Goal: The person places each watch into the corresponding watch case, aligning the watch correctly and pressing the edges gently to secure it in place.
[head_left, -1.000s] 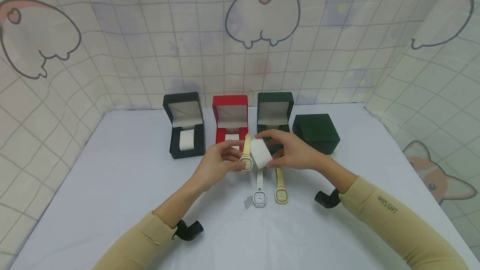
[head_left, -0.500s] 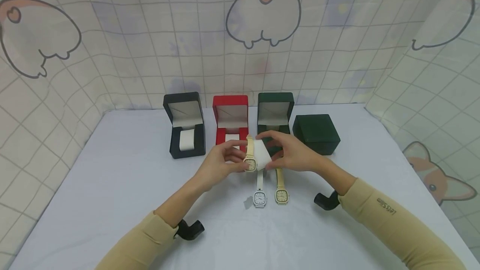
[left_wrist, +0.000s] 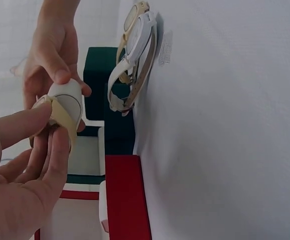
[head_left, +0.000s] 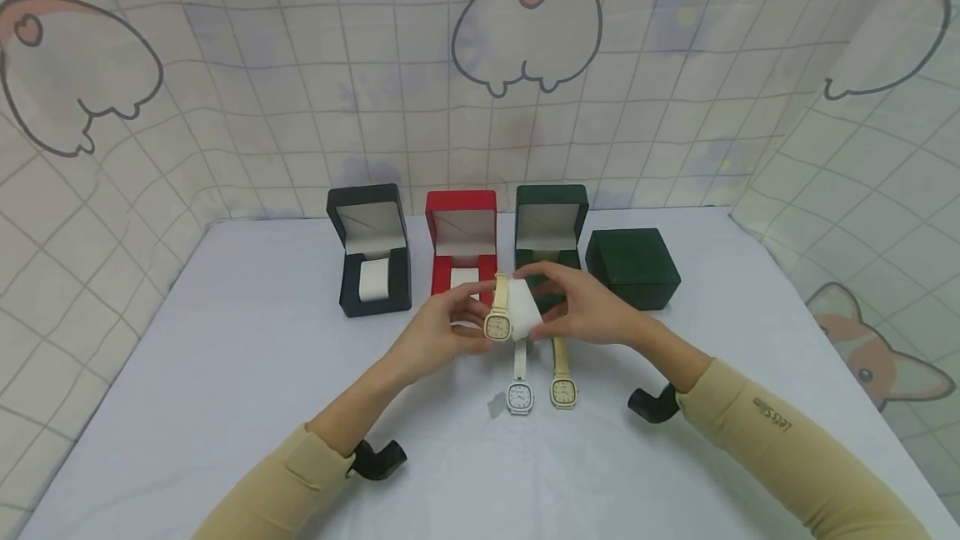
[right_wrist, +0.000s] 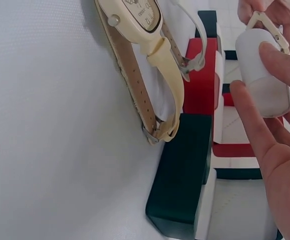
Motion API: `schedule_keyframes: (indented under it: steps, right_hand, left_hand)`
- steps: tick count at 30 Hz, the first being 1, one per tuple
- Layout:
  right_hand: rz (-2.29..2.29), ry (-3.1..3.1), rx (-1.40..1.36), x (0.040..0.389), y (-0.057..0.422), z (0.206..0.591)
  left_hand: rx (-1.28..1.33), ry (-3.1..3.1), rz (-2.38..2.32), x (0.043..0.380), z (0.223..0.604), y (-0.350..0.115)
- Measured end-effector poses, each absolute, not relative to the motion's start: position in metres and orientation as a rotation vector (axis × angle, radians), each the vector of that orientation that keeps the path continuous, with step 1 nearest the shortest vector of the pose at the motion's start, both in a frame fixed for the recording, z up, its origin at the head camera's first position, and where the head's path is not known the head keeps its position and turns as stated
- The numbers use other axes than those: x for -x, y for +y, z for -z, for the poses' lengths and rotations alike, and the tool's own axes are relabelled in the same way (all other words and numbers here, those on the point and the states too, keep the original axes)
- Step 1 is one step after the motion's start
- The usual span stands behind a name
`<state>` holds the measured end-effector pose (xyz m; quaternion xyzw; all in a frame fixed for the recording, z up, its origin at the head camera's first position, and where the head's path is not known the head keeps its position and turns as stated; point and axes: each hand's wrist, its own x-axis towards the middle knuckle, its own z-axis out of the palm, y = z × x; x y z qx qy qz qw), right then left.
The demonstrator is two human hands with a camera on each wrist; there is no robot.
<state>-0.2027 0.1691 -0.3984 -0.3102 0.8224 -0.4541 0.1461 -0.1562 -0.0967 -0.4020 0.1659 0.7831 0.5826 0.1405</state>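
Left hand (head_left: 441,327): pinches cream watch (head_left: 498,326) | right hand (head_left: 591,302): grips white cushion (head_left: 524,311) | cream watch at cushion's end | white watch (head_left: 519,397), second cream watch (head_left: 563,391): on surface (head_left: 255,357)

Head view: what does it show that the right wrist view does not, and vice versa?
Only the head view: the closed green watch box and the tan sleeves.

Only the right wrist view: the brown, punched strap lining of the untouched cream wristwatch on the table.

Both: the left hand, its held cream wristwatch, the right hand, its white watch cushion, the open red watch box and the open green watch box.
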Motion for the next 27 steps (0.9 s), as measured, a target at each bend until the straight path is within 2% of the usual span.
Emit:
schedule_keyframes:
  steps: [27]
  right_hand:
    - [1.478,2.212,0.861,0.2034,0.1718,0.3992]
  left_hand:
    - [-0.677,2.427,-1.782,0.1512,0.4091,-0.0945]
